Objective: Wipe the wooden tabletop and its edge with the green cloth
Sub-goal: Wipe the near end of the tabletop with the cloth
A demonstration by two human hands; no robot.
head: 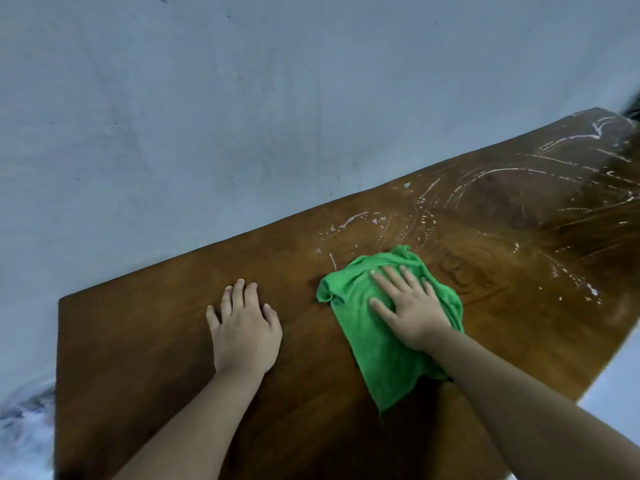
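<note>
Left hand palm-down, fingers straight and close together, right hand palm-down, fingers straight and spread

No text anywhere — nothing can be read.

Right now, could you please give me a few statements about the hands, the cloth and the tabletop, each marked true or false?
1. The right hand presses flat on the green cloth. True.
2. The left hand grips a corner of the cloth. False: it rests flat on the bare tabletop, apart from the cloth.
3. White streaks lie on the wood beyond the cloth and to its right. True.
4. The cloth hangs over the table's edge. False: what shows of it lies on the top.
</note>
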